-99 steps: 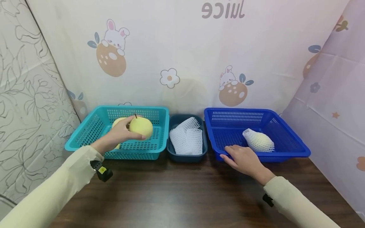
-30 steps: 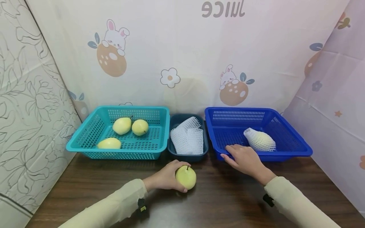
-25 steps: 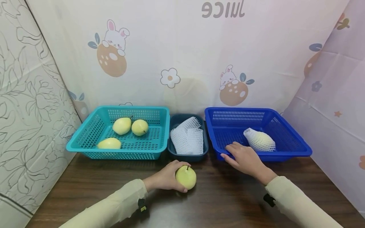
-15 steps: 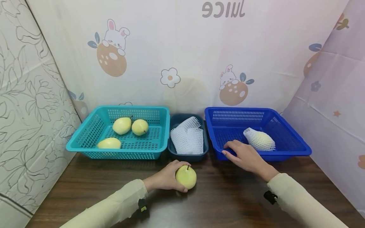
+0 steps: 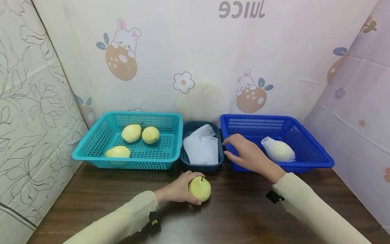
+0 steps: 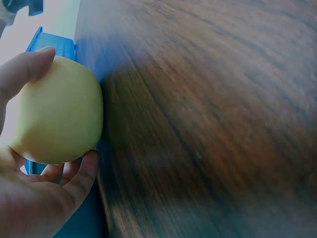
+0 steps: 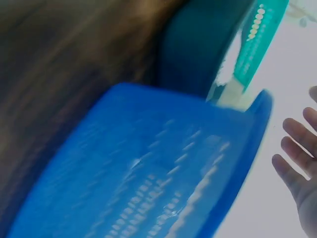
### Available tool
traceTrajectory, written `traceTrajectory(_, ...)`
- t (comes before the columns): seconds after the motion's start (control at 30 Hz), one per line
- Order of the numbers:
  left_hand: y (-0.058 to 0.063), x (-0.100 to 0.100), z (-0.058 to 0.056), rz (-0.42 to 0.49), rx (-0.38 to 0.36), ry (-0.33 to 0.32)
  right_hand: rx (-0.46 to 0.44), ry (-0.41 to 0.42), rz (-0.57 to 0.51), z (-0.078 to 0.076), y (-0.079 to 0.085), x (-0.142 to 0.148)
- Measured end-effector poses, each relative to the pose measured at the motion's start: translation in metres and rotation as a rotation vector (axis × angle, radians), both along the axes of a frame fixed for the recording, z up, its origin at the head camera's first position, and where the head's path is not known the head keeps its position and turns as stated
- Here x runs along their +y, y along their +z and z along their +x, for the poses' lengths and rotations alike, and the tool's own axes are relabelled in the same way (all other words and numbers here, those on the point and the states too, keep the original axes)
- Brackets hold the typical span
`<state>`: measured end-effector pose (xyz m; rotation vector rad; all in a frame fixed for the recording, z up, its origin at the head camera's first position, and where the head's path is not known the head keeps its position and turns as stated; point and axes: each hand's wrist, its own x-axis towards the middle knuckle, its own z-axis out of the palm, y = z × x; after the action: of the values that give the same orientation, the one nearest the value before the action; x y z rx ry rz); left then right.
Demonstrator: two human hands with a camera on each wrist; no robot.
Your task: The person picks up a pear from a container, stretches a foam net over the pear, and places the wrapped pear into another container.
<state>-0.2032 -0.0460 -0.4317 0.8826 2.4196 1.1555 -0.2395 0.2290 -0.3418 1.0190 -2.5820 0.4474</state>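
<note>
On the table [image 5: 231,220], or barely above it, I have a pear [image 5: 200,188] in my left hand [image 5: 180,190]; neither the head view nor the wrist view lets me tell whether its base touches. It is upright, just in front of the box [image 5: 201,168]. My fingers curl round its far side and my thumb round the near one, only as wide apart as the fruit demands, which seems meant to steady it while leaving its top and right side uncovered. My right hand [image 5: 250,156] has hold of nothing: its fingers are loosely bent, thumb well apart from them, over the near left corner of the blue basket [image 5: 304,165]. White nets [image 5: 209,149] lie in the box, between the two baskets, presumably so either hand can get at them. Three bare pears [image 5: 131,133] lie in the teal basket [image 5: 131,164] and one netted pear [image 5: 280,151] in the blue one, a layout that I read as separating wrapped fruit from unwrapped.
</note>
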Motion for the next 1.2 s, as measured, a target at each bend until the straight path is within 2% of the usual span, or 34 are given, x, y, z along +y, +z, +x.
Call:
traceTrajectory(0.13, 0.0, 0.0, -0.002, -0.01, 0.001, -0.002, 0.036, 0.084, 0.049, -0.009, 0.005, -0.023)
traceTrajectory(0.23, -0.001, 0.0, -0.002, -0.015, -0.003, -0.002, 0.033, 0.117, 0.09, -0.016, 0.004, -0.036)
traceTrajectory(0.5, -0.004, 0.001, 0.0, -0.006, -0.025, 0.005, -0.109, 0.125, 0.223, -0.028, -0.007, -0.066)
traceTrajectory(0.77, -0.002, 0.001, 0.001, -0.014, -0.031, 0.008, -0.157, 0.18, 0.401, -0.037, -0.017, -0.081)
traceTrajectory(1.0, -0.004, 0.002, 0.001, -0.009, -0.025, 0.011, -0.179, 0.159, 0.454, -0.044, -0.021, -0.081)
traceTrajectory(1.2, -0.003, 0.001, 0.001, -0.009, -0.008, 0.004, -0.277, 0.115, 0.438, -0.048, -0.026, -0.081)
